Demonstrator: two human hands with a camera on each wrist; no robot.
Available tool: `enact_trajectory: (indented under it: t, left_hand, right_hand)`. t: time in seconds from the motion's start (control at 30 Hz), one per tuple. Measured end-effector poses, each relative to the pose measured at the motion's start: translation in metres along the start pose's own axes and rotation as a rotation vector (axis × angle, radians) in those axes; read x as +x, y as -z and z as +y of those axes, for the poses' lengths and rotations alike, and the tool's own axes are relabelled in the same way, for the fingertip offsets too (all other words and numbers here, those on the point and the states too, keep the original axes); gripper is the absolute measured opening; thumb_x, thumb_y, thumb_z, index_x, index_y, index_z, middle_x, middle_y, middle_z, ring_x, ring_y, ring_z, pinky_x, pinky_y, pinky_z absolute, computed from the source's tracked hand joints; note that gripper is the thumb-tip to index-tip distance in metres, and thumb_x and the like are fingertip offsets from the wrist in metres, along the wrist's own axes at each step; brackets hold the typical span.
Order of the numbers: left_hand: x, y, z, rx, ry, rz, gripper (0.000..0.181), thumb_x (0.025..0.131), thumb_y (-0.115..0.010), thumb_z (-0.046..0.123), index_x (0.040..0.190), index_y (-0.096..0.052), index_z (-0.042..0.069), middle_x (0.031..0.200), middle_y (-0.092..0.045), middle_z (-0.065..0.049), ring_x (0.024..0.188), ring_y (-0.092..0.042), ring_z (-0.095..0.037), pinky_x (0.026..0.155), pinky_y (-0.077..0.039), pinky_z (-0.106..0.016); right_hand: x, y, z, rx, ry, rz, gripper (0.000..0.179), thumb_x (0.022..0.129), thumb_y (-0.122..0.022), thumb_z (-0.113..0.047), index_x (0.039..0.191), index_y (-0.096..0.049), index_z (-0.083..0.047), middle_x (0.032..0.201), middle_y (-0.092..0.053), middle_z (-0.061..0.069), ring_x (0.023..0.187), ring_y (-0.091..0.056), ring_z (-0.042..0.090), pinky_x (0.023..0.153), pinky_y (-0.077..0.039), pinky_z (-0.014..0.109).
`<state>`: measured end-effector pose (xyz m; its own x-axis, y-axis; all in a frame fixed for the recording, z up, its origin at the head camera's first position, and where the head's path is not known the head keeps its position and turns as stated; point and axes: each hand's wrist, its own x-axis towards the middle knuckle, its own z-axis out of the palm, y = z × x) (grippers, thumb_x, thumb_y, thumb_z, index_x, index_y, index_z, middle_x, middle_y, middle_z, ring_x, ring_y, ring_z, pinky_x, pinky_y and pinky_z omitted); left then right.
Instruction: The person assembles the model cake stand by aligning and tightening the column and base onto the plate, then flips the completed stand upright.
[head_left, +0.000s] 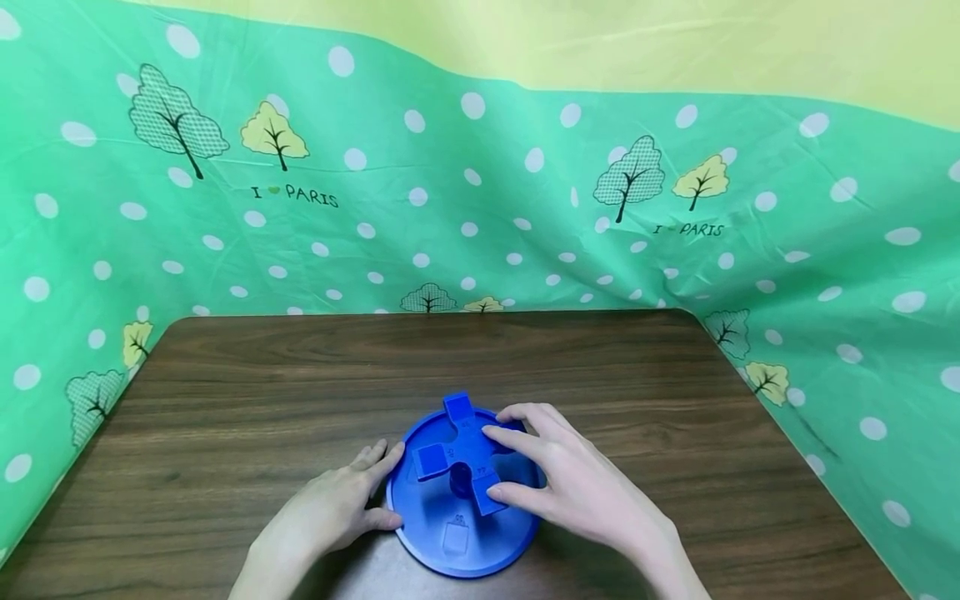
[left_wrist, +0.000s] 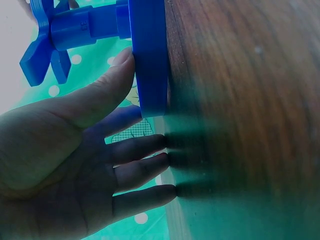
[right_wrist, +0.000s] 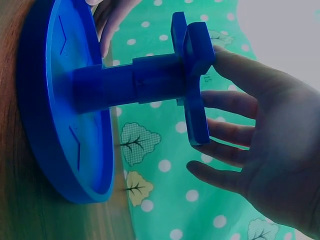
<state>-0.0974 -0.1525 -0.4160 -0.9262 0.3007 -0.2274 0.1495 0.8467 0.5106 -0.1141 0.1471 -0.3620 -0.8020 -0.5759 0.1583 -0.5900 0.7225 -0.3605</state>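
Note:
A blue plastic stand (head_left: 427, 529) sits on the table, with a round rimmed base, a thick central post (right_wrist: 160, 77) and a cross-shaped top (head_left: 468, 446) of flat-ended arms. My left hand (head_left: 322, 512) lies at the base's left side, thumb and index fingertip against the rim. Its other fingers stretch out nearly straight, tips down at the wood in the left wrist view. From the right, my right hand (head_left: 577, 475) holds the top, thumb on the near arm and fingertips farther back. That hand partly covers the top's right side in the head view.
The brown wood-grain table (head_left: 300, 375) extends behind and to both sides of the stand. A green dotted cloth (head_left: 450, 217) printed with trees hangs along its back and side edges, with a yellow band above.

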Motion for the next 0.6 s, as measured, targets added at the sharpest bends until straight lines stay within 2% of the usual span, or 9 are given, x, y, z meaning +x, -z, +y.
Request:
enact_trajectory:
  t: [0.33,0.5,0.6]
  left_hand:
    - [0.0008,-0.0019,-0.0008,0.005,0.015,-0.006,0.088,0.084,-0.082,0.047,0.157,-0.044,0.016,0.164,-0.039,-0.021,0.144,-0.048,-0.047,0.111,-0.042,-0.068]
    - [-0.0002,-0.0033,-0.0019,0.002,0.016,0.001,0.088,0.084,-0.082,0.047,0.157,-0.044,0.016,0.164,-0.039,-0.021,0.143,-0.049,-0.047,0.111,-0.042,-0.068]
    - [-0.0007,-0.0040,-0.0024,-0.003,0.007,0.013,0.088,0.083,-0.082,0.046,0.157,-0.045,0.016,0.163,-0.040,-0.021,0.141,-0.050,-0.048,0.111,-0.043,-0.067]
  right_hand:
    - [-0.0005,0.0035,0.0017,0.009,0.003,-0.004,0.053,0.091,-0.074,-0.052,0.137,-0.067,-0.027,0.133,-0.058,-0.013,0.127,-0.053,0.006,0.101,-0.057,0.034]
    - [-0.0021,0.0044,0.0032,0.059,0.005,-0.005,0.052,0.093,-0.067,-0.058,0.136,-0.067,-0.028,0.120,-0.061,-0.019,0.111,-0.060,-0.001,0.092,-0.058,0.025]
    - [-0.0023,0.0039,0.0042,0.071,0.025,0.036,0.048,0.095,-0.065,-0.056,0.134,-0.068,-0.028,0.115,-0.062,-0.020,0.103,-0.060,-0.002,0.087,-0.057,0.022]
